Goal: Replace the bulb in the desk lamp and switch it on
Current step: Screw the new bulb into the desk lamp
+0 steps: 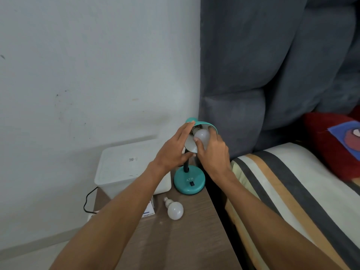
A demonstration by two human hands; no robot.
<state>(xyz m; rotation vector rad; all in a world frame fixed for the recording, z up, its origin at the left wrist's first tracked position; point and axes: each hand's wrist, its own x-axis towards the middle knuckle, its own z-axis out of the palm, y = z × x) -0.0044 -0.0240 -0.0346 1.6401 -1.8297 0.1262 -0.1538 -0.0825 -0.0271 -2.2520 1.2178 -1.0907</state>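
A teal desk lamp stands on its round base [189, 181] at the back right of the wooden bedside table [175, 240]. Its shade [209, 126] tilts toward me. My left hand [175, 149] holds the shade's left rim from the side, fingers stretched along it. My right hand [213, 152] grips a white bulb [202, 135] whose base sits at the socket inside the shade. A black rocker switch [192, 183] shows on the base. A second white bulb [174, 209] lies on the table in front of the lamp.
A white lidded box [126, 164] stands left of the lamp against the wall, with a small bulb carton [150, 210] partly under my left forearm. A black cable [89, 201] hangs off the table's left edge. A striped mattress [292, 191] and grey cushions lie close on the right.
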